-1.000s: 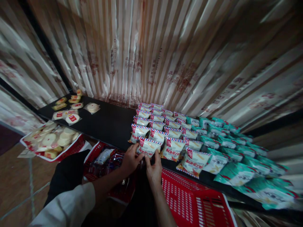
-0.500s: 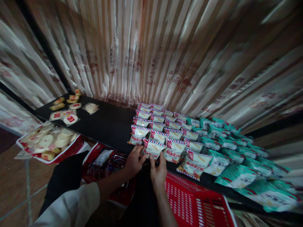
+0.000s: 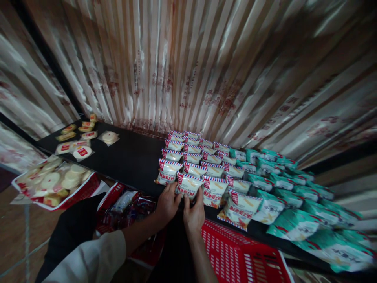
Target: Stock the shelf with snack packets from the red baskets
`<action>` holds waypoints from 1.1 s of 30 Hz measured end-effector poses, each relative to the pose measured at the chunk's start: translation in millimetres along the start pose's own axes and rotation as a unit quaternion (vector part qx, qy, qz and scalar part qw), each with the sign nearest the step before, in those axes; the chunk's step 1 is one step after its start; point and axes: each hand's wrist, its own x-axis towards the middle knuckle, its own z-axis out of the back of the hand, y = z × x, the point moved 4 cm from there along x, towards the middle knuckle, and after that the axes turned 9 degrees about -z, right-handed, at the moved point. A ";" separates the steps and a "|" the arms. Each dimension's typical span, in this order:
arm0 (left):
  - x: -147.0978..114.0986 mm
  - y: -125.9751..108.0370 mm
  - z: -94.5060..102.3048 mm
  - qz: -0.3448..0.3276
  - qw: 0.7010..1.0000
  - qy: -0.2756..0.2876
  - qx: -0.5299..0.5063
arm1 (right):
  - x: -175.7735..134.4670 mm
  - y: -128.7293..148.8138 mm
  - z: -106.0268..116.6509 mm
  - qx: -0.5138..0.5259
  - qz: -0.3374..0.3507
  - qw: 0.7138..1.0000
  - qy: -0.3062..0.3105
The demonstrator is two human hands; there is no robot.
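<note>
Both hands are at a small white snack bag (image 3: 189, 184) with a red-and-blue striped top edge, at the front edge of the black shelf (image 3: 126, 157). My left hand (image 3: 168, 203) presses on its left side with curled fingers. On the right side and lower front of the same bag, my right hand (image 3: 194, 212) closes in with thumb and fingers. The bag stands upright between them. Matching bags line up in rows behind and beside it; another white snack bag (image 3: 240, 208) leans at the front right.
Green snack bags (image 3: 294, 224) fill the shelf's right part. Flat wrapped round pastries (image 3: 82, 151) lie at the left. Below stand a red basket of round pastries (image 3: 88, 188), a red basket with dark packets (image 3: 110, 194) and another red basket (image 3: 235, 251). Pleated curtain (image 3: 182, 70) hangs behind.
The view has shifted slightly, so the shelf's left side sits further left. Both hands stay at the same front bag, with hardly any movement relative to it.
</note>
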 end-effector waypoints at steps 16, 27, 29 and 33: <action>-14.9 -7.9 0.5 -0.106 0.994 -0.008 0.033 | -10.8 -0.2 5.2 0.041 0.102 0.987 -0.113; -23.0 -5.0 -4.2 -0.109 0.992 0.056 -0.009 | -24.6 -2.0 6.7 -0.026 0.162 0.981 -0.100; -24.1 -4.2 -1.4 -0.109 0.992 0.054 -0.014 | -29.2 -2.7 8.6 -0.022 0.164 0.981 -0.097; -30.3 -4.2 7.5 -0.129 0.991 0.037 -0.011 | -46.6 -1.9 12.6 -0.010 0.169 0.981 -0.090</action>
